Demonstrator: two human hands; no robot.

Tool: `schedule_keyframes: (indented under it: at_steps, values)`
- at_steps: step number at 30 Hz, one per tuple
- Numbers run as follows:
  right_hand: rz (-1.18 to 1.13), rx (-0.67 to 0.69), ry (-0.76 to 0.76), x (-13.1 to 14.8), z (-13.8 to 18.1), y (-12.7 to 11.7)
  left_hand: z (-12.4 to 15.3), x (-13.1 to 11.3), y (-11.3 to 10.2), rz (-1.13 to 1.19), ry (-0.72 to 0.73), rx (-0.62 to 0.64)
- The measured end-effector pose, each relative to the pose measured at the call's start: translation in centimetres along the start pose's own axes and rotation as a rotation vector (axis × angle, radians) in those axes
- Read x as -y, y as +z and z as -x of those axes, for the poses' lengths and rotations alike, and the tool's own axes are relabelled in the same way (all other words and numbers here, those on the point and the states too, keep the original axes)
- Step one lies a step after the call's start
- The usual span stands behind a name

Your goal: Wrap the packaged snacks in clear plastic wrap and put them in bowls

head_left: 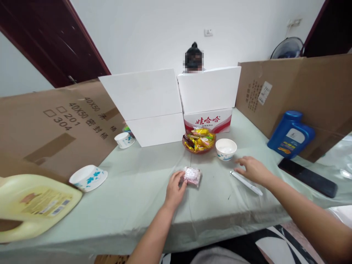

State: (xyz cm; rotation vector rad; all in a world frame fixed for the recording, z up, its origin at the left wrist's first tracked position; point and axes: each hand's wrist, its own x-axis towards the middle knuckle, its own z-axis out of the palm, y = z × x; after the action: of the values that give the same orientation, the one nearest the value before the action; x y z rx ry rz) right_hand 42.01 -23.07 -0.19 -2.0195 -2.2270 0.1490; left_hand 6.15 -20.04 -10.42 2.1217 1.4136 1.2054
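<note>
My left hand (pixel 175 187) has its thumb and fingers against the left edge of a small pinkish packet (pixel 193 176) in shiny clear wrap, lying on the table. My right hand (pixel 252 170) hovers over the right side with its fingers apart, holding nothing. Below it lies a slim white stick-like item (pixel 246 183), whose kind I cannot make out. A white paper bowl (pixel 226 149) with blue leaf print, whitish inside, is just left of the right fingertips. Behind the packet, a reddish basket (pixel 199 149) is heaped with shiny yellow-wrapped snacks (pixel 202 140).
White boards (pixel 154 106) and a red-and-white carton (pixel 207 121) stand across the back; a person's head (pixel 194 58) shows behind. Large cardboard panels (pixel 291 91) flank the table. A blue bottle (pixel 291 135), black phone (pixel 307 178), yellow jug (pixel 41 205) and paper bowls (pixel 88 178) lie around.
</note>
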Motion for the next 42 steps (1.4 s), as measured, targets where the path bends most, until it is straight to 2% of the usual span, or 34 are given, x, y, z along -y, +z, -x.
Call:
schedule_keyframes:
  at_steps: [4, 9, 11, 14, 17, 20, 23, 28, 31, 33, 37, 40, 42]
  values:
    - [0.066, 0.143, 0.073, -1.1, 3.8, 3.1, 0.0, -0.9, 0.0, 0.042, 0.065, 0.112]
    - [0.072, 0.054, 0.052, -0.3, 5.0, 4.1, 0.3, -2.0, 0.0, 0.094, 0.132, 0.209]
    - [0.017, -0.008, 0.026, 1.4, 4.8, 3.8, 0.4, -2.2, 0.1, 0.096, 0.132, 0.21]
    - [-0.051, -0.076, -0.121, 5.4, 4.0, 3.4, 0.5, -2.2, 0.2, 0.092, 0.12, 0.193]
    - [-0.041, -0.074, -0.264, 9.4, 3.0, 3.6, 0.6, -2.1, 0.2, 0.086, 0.118, 0.176]
    - [-0.002, -0.057, -0.309, 11.0, 2.5, 4.1, 0.5, -2.0, 0.1, 0.084, 0.137, 0.172]
    - [0.018, -0.071, -0.245, 8.9, 3.0, 4.2, 0.5, -2.1, -0.1, 0.084, 0.154, 0.177]
    - [0.13, -0.049, -0.023, 1.5, 4.7, 4.3, 0.5, -2.3, -0.1, 0.075, 0.187, 0.212]
    - [0.16, -0.089, 0.024, 0.1, 4.8, 4.7, 0.4, -2.8, -0.2, 0.039, 0.191, 0.215]
    - [0.037, -0.127, -0.046, 1.4, 4.1, 4.9, 0.0, -3.6, -0.4, -0.004, 0.166, 0.232]
    - [-0.347, -0.072, -0.252, 7.3, 1.5, 5.0, -1.6, -5.9, -0.8, -0.098, 0.122, 0.348]
    - [-0.388, -0.009, -0.301, 10.9, -0.4, 5.4, -2.6, -7.4, -0.5, -0.155, 0.063, 0.379]
    - [-0.367, -0.009, -0.32, 11.8, -1.1, 6.0, -2.7, -7.7, -0.1, -0.165, 0.029, 0.36]
